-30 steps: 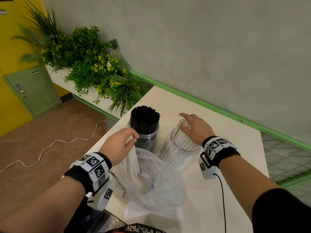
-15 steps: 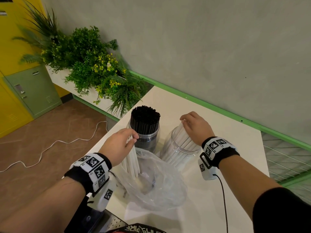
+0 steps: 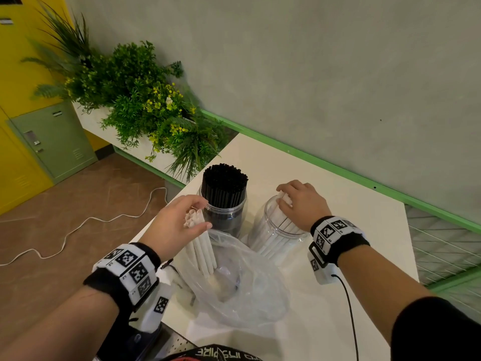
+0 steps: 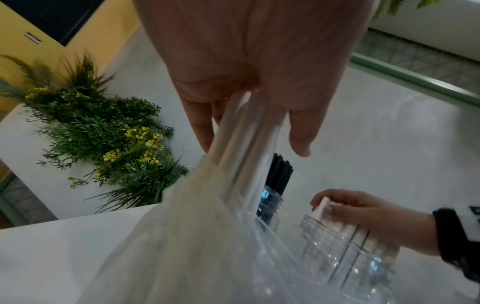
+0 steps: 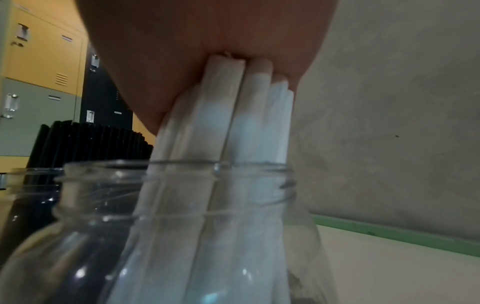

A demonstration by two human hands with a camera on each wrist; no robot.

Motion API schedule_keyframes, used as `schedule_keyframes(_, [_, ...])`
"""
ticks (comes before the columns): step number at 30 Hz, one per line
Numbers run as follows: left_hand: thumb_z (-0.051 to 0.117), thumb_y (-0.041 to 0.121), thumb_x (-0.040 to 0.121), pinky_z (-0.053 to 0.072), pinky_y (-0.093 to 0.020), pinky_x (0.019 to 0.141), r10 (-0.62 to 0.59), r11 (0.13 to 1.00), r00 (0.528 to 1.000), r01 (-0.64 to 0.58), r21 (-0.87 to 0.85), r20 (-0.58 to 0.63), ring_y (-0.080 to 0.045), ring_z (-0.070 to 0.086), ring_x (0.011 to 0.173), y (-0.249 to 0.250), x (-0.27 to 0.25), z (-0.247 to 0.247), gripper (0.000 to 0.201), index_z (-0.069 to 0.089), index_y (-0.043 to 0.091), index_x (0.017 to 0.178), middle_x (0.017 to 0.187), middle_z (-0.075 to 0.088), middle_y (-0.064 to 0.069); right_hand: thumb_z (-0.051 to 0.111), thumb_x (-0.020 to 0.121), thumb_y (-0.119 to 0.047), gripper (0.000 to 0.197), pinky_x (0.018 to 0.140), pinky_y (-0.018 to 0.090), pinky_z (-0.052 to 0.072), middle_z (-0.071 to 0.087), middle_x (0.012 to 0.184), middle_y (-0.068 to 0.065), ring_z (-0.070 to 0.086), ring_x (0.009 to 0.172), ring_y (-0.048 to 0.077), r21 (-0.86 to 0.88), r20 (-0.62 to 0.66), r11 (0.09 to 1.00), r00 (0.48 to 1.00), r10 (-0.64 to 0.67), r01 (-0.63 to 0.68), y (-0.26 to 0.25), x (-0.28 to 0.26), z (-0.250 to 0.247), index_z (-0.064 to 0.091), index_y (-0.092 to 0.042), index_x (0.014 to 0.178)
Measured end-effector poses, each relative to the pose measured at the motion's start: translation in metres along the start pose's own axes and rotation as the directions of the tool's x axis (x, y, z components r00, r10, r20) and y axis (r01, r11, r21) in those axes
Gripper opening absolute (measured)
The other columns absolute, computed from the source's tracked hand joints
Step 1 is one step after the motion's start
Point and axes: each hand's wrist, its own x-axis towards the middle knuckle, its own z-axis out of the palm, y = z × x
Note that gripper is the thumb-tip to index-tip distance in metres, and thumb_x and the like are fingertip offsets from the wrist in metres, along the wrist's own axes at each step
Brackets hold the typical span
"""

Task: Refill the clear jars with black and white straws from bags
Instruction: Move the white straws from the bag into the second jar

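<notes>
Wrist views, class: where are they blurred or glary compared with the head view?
Left wrist: the clear bag and white straws smear into pale blur under the left hand. Right wrist: the right hand is a soft, dim mass; highlights glint on the jar. Head: sharp, evenly lit, with wide-angle bending of the wall edge.

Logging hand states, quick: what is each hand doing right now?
Left hand: grips bunch of white straws from clear plastic bag.
Right hand: holds white straws in clear jar.
</notes>
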Motion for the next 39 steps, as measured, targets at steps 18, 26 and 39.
schedule_keyframes(18, [0.080, 0.027, 0.073, 0.038, -0.009, 0.082, -0.127, 0.991, 0.992, 0.125, -0.046, -0.022, 0.009, 0.048, 0.102, -0.004, -0.026, -0.001, 0.061, 0.047, 0.037, 0.123, 0.117, 0.050, 0.013, 0.077, 0.077, -0.031, 0.080, 0.093, 0.028, 0.047, 0.040, 0.131, -0.003, 0.049, 0.112, 0.012, 0.716, 0.302, 0.696, 0.918, -0.256, -0.041, -0.151, -0.058, 0.039, 0.035, -0.022, 0.145])
schedule_keyframes(26, [0.081, 0.014, 0.073, 0.043, -0.008, 0.081, -0.200, 0.949, 0.979, 0.201, -0.242, 0.031, 0.005, 0.059, 0.097, -0.008, -0.033, -0.002, 0.048, 0.059, 0.038, 0.107, 0.104, 0.067, 0.010, 0.067, 0.063, -0.051, 0.058, 0.089, 0.032, 0.046, 0.053, 0.106, 0.003, 0.052, 0.099, 0.016, 0.740, 0.177, 0.671, 0.976, -0.125, -0.048, -0.157, -0.051, 0.067, 0.063, -0.016, 0.109])
schedule_keyframes(39, [0.059, 0.020, 0.091, 0.035, -0.010, 0.053, -0.168, 0.981, 0.985, 0.170, -0.093, 0.022, 0.003, 0.051, 0.060, -0.003, -0.031, 0.003, 0.009, 0.062, 0.026, 0.096, 0.071, 0.059, 0.008, 0.053, 0.096, -0.009, 0.007, 0.080, 0.027, 0.052, 0.071, 0.090, 0.014, 0.069, 0.087, 0.020, 0.928, 0.007, 0.373, 0.999, 0.036, -0.020, -0.120, -0.048, -0.025, 0.054, -0.014, 0.091])
